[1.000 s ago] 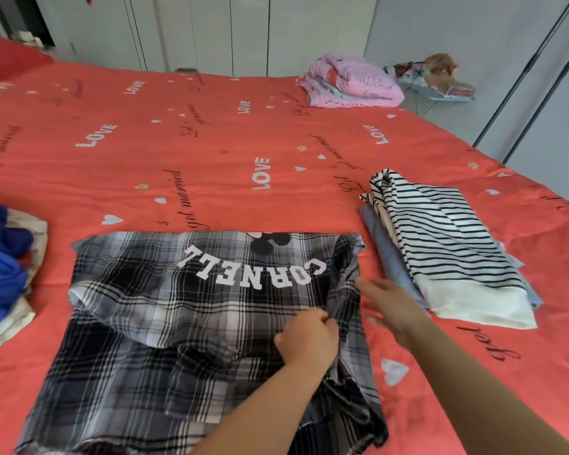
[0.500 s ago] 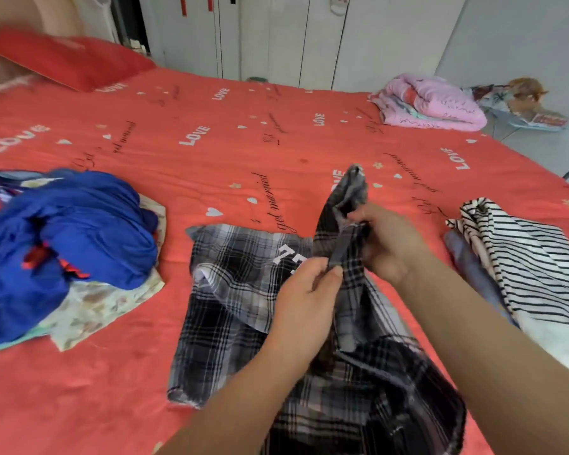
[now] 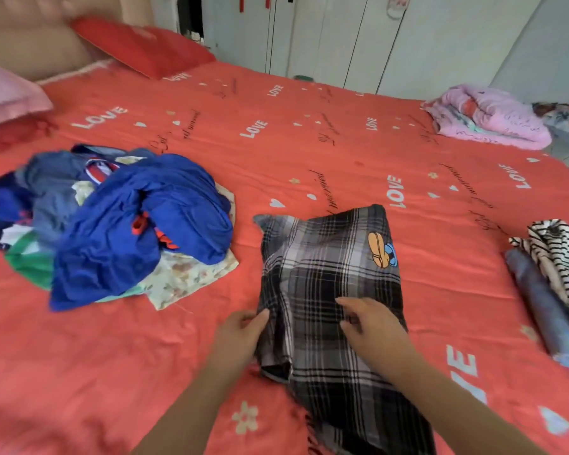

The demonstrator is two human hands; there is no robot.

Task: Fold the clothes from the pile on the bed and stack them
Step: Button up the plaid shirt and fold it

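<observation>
Plaid shirt point(image 3: 329, 280) lying folded narrow on bed point(image 3: 309, 152); unfolded pile point(image 3: 138, 224) left of it, striped stack point(image 3: 562, 257) right of it. Left hand point(image 3: 240, 333) pinching shirt's left edge, probably squaring the fold. Right hand point(image 3: 372, 326) flat on shirt, fingers extended, pinning cloth.

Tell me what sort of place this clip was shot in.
Most likely a home bedroom: a red-covered bed with pillows at its head, wardrobe doors along the far wall, and a clothes pile beside a plaid garment being folded.
</observation>
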